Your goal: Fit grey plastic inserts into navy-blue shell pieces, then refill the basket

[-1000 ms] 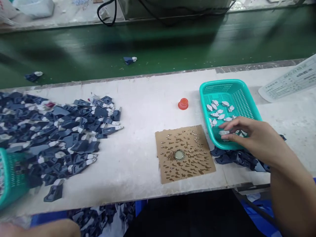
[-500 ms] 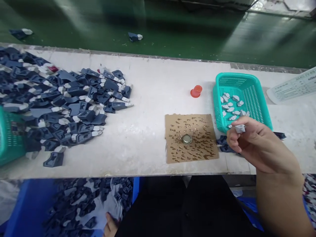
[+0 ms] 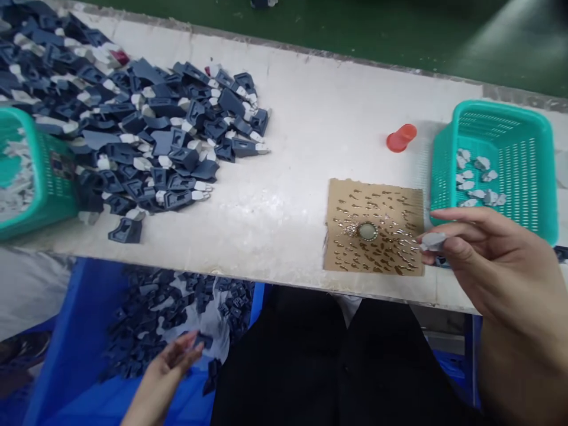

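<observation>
Between thumb and fingers my right hand [image 3: 497,248] pinches a small light-grey moulded piece [image 3: 432,241], just right of a cardboard square [image 3: 346,260] dotted with brown, glossy glue-like drops. A round cap-like disc [image 3: 367,231] sits on that cardboard. Low at the left, over a blue bin [image 3: 106,367], my left hand [image 3: 171,364] grips a small dark blue plastic part [image 3: 203,340]. Another dark part [image 3: 212,377] lies near its fingers. More grey pieces [image 3: 481,163] lie in the green basket [image 3: 528,165] behind my right hand.
A heap of dark blue parts with grey tips [image 3: 151,127] covers the table's left side. At the left edge stands another green basket [image 3: 57,183] of grey pieces. A red spool-shaped item [image 3: 402,138] stands left of the right basket. Green floor [image 3: 355,29] lies beyond the table.
My left hand has come further into view, now with a dark blue part in its fingers. My right hand keeps the grey piece, turned differently. The whole view has shifted.
</observation>
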Demonstrator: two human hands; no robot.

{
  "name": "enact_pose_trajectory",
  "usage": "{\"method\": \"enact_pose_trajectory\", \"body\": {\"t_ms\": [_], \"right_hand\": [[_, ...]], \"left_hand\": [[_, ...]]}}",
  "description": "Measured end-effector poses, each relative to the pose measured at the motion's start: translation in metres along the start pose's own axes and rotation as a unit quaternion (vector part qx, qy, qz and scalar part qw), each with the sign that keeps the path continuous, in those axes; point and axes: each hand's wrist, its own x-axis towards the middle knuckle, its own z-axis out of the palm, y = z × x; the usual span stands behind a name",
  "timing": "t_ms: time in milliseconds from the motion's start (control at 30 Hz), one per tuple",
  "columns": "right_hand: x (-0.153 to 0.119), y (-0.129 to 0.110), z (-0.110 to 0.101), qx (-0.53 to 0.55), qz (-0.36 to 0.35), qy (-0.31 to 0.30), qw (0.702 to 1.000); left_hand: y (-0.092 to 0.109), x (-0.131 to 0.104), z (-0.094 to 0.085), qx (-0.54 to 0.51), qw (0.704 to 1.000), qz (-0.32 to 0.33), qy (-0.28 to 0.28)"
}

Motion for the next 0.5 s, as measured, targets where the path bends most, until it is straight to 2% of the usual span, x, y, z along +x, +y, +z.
{"method": "enact_pose_trajectory", "body": {"t_ms": [67, 100, 133, 167, 200, 233, 300, 333, 400, 500], "right_hand": [[-0.003, 0.003, 0.009, -0.130, -0.074, 0.057, 0.987], [-0.003, 0.005, 0.012, -0.189, -0.127, 0.071, 0.971], [-0.002, 0.006, 0.016, -0.238, -0.181, 0.072, 0.951], [0.000, 0.008, 0.018, -0.277, -0.234, 0.059, 0.930], [0.003, 0.010, 0.021, -0.309, -0.280, 0.039, 0.908], [0.006, 0.012, 0.022, -0.333, -0.316, 0.020, 0.888], [0.014, 0.016, 0.025, -0.365, -0.365, -0.002, 0.857], [0.017, 0.018, 0.026, -0.375, -0.381, -0.008, 0.845], [0.022, 0.021, 0.029, -0.382, -0.405, -0.017, 0.831], [0.023, 0.022, 0.032, -0.388, -0.416, -0.036, 0.822]], "left_hand": [[0.045, -0.024, -0.008, -0.168, 0.984, 0.051, -0.032], [0.071, -0.037, -0.006, -0.259, 0.956, 0.113, -0.080], [0.098, -0.049, -0.001, -0.343, 0.907, 0.189, -0.156], [0.125, -0.059, 0.009, -0.414, 0.844, 0.253, -0.229], [0.151, -0.068, 0.023, -0.464, 0.784, 0.292, -0.292], [0.174, -0.075, 0.039, -0.501, 0.733, 0.319, -0.332], [0.213, -0.083, 0.073, -0.535, 0.664, 0.335, -0.402], [0.226, -0.085, 0.089, -0.539, 0.644, 0.337, -0.426], [0.244, -0.085, 0.115, -0.540, 0.627, 0.337, -0.449], [0.253, -0.082, 0.138, -0.554, 0.631, 0.348, -0.416]]}}
